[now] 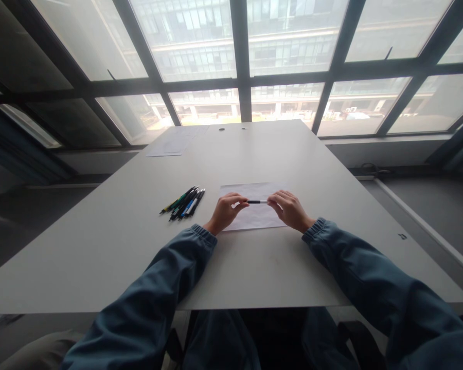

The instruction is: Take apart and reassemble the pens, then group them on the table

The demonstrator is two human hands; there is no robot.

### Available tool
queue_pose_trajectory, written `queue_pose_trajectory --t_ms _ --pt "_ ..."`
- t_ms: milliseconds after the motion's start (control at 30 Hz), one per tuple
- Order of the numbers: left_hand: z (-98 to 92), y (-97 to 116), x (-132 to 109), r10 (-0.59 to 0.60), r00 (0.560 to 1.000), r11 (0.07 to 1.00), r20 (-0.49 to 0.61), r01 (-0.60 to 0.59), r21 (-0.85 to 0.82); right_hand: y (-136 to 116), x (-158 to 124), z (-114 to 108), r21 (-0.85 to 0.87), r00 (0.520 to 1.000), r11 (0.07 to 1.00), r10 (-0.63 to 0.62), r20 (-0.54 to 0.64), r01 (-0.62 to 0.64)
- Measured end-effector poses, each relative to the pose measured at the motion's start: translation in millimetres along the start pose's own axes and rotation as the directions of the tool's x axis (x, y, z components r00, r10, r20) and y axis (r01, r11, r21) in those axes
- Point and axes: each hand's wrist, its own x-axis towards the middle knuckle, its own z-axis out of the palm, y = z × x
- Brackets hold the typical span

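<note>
Between my two hands a slim pen [256, 202], dark on its left part and pale on its right, is held level above a white sheet of paper [250, 221]. The fingertips of my left hand [228, 209] pinch its dark end. At the pale end, my right hand [289, 208] grips it between thumb and fingers. Both ends of the pen are covered by fingers. To the left of my left hand lies a loose pile of pens [184, 203], mostly black, with some green, yellow and blue parts.
The white table [111, 246] stretches away toward large windows. More paper sheets [167, 144] lie at its far left. Near the far edge is a round cable hole [221, 129]. A small dark mark [402, 236] shows on the right side of the tabletop.
</note>
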Motion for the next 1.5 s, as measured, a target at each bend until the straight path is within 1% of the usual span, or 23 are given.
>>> queue_pose_trajectory --t_ms 167,300,467,600,700,767,800,867,933,1000,1100,1133,1200,1267,1333,1400,1500 --pt "-0.8 0 0 0.046 0.999 0.999 -0.014 -0.045 0.028 2 -1 1 -0.002 1.000 1.000 -0.001 0.026 0.001" --pt "-1.6 -1 0 0.075 0.997 0.995 0.007 -0.075 0.064 4 -1 1 -0.006 0.998 1.000 -0.007 0.064 0.008" --pt "-1.2 -2 0 0.096 0.995 0.991 0.016 -0.097 0.094 4 -1 0 0.007 0.996 1.000 0.003 0.085 -0.003" --pt "-0.1 -1 0 0.054 0.998 0.993 -0.022 -0.051 0.110 4 -2 2 0.062 0.997 0.997 0.046 0.068 -0.050" --pt "-0.2 0 0 0.003 0.999 0.992 -0.051 0.004 0.129 2 -2 4 0.195 0.989 0.970 0.146 0.020 -0.147" --pt "-0.8 -1 0 -0.026 0.998 0.991 -0.061 0.034 0.133 -1 -2 5 0.337 0.969 0.913 0.245 -0.004 -0.230" --pt "-1.2 -2 0 -0.040 0.997 0.990 -0.064 0.048 0.130 -2 -2 5 0.419 0.953 0.866 0.303 -0.005 -0.273" --pt "-1.5 -2 0 -0.060 0.996 0.990 -0.062 0.067 0.122 -6 0 5 0.587 0.905 0.727 0.425 0.022 -0.355" --pt "-0.9 -3 -1 -0.062 0.997 0.991 -0.044 0.067 0.117 -8 2 6 0.730 0.855 0.553 0.512 0.082 -0.401" --pt "0.1 -3 -2 -0.051 0.999 0.994 0.006 0.050 0.094 -9 4 8 0.822 0.819 0.398 0.558 0.135 -0.408" --pt "1.0 -2 -3 -0.017 0.994 1.000 0.110 0.016 0.012 -7 6 8 0.903 0.763 0.216 0.625 0.164 -0.371" --pt "0.7 -2 -3 -0.011 0.992 1.000 0.124 0.012 -0.008 -6 7 8 0.921 0.741 0.157 0.648 0.177 -0.356" --pt "-1.0 -5 -3 -0.025 0.994 1.000 0.103 0.026 -0.003 -2 8 6 0.945 0.705 0.036 0.675 0.218 -0.326" --pt "-3.4 -11 -2 -0.077 0.997 0.996 0.026 0.076 0.051 2 8 4 0.947 0.692 -0.061 0.669 0.273 -0.316" --pt "-5.7 -20 -1 -0.146 0.987 0.982 -0.064 0.153 0.111 5 9 1 0.940 0.691 -0.091 0.655 0.305 -0.329" --pt "-7.3 -30 -1 -0.217 0.967 0.962 -0.135 0.235 0.139 6 9 0 0.933 0.703 -0.065 0.640 0.311 -0.353" --pt "-8.7 -43 -2 -0.276 0.945 0.940 -0.178 0.304 0.156 6 8 -2 0.930 0.735 -0.014 0.609 0.299 -0.367"
